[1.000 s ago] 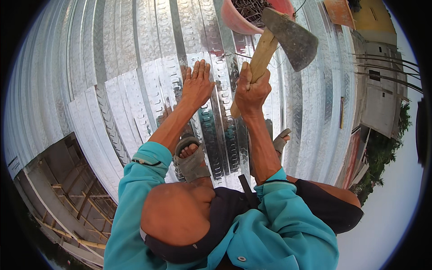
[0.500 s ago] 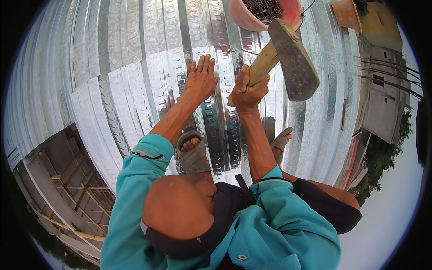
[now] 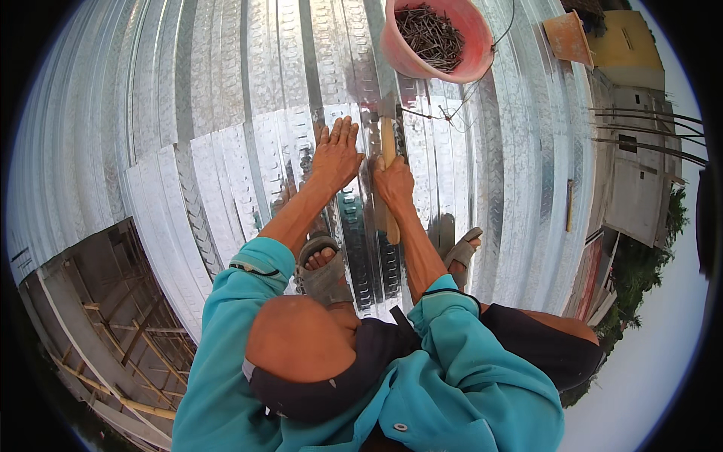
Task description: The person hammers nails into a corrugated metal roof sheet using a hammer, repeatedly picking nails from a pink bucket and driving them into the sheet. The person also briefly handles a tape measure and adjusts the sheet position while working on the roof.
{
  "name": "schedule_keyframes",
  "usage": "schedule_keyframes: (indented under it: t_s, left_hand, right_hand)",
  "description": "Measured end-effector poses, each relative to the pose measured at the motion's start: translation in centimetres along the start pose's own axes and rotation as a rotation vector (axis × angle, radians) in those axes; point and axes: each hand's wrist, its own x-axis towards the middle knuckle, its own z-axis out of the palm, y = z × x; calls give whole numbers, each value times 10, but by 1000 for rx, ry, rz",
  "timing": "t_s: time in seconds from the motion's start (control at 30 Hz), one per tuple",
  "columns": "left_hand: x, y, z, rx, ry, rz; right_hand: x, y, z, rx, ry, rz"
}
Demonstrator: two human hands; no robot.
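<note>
**Ann:** Two sandalled feet nearest us, planted on the ribbed metal decking (image 3: 226, 173) — left sandal (image 3: 325, 271) just below the arms, right sandal (image 3: 461, 252) off to the side, a strip of sheet between them.

**Bo:** And the room to move?

**Ann:** Wide shiny sheeting ahead and to the left. Down at lower left the sheet edge drops away to the timber scaffolding (image 3: 105, 331) below. On the right the decking ends too, with buildings (image 3: 640, 188) and trees beyond.

**Bo:** Hands?

**Ann:** Both arms stretched forward, teal sleeves pushed up. The left hand (image 3: 336, 154) lies flat, palm down, fingers spread loose on the sheet, gripping nothing. Just beside it, the right hand (image 3: 393, 183) is clenched around the wooden handle of the hammer (image 3: 387, 143).

**Bo:** Where's that hammer?

**Ann:** Handle running straight away from the body along a rib, metal head down at the sheet just past the left fingertips. Whether it touches, I cannot tell.

**Bo:** Anything in the way?

**Ann:** Further out, a pink bucket (image 3: 437, 64) full of dark nails (image 3: 425, 30), right in line with the hammer. Thin wire (image 3: 452, 113) trails near it, and an orange tub (image 3: 568, 38) sits far right.
</note>
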Motion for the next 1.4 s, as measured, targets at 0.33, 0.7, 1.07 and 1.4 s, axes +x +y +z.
schedule_keyframes:
  t_s: [0.33, 0.7, 1.07, 1.4]
  left_hand:
    - [-3, -13, 7, 75, 41, -9]
    - [-9, -20, 9, 63, 2, -22]
    - [-9, -26, 7, 77, 18, -17]
    - [15, -30, -1, 59, 110, -19]
  right_hand:
    - [0, -54, -44, 661, 541, -321]
    - [10, -82, -87, 748, 662, -485]
    - [10, -84, -84, 668, 437, -311]
    - [1, -67, -48, 250, 31, -66]
